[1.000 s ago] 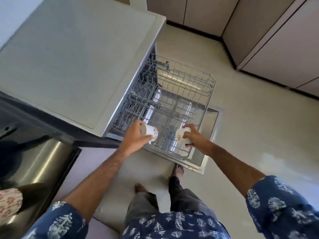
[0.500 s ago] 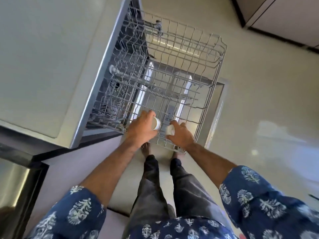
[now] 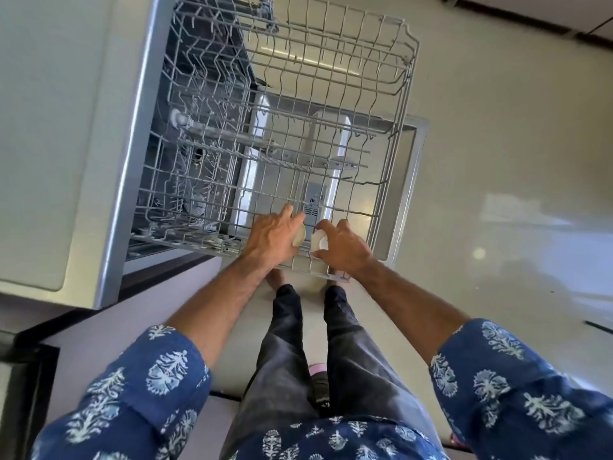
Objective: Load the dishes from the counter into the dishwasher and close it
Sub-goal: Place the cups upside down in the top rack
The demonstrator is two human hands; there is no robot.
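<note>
**Two cups going down onto the pulled-out rack**

Head view. Person stands at the near edge of the upper rack (image 3: pixel 331 94), which is drawn fully out of the dishwasher (image 3: pixel 139 161). The open door (image 3: pixel 411 167) lies flat beneath the rack.

Left hand (image 3: pixel 275 235): fingers curled over a small pale cup (image 3: pixel 299 236), back of the hand up. Only the cup's rim shows, just past the fingertips on the inner side; the rest is hidden under the palm. Thumb position not visible.

Right hand (image 3: pixel 345 249): fingers wrapped round a second white cup (image 3: pixel 319 241), which pokes out on the thumb side, toward the other hand. The two cups sit just beside each other, apparently not touching.

Both cups are at the near front row of the rack, at or just above the wires. Cannot tell whether either already rests on them.

Judgement: hands come from above with cups tipped sideways, probably so the mouths end up facing down or tilted for drainage between the tines. Placing them side by side at the front edge keeps the deeper rows free for later dishes.

The rest of the rack beyond the fingertips looks bare. Nothing visible on the lower level through the wires.

Task reads as early: first items going in, door and rack yet to be shut.

Bare feet (image 3: pixel 275 280) are directly below the wrists, close to the door edge.
</note>
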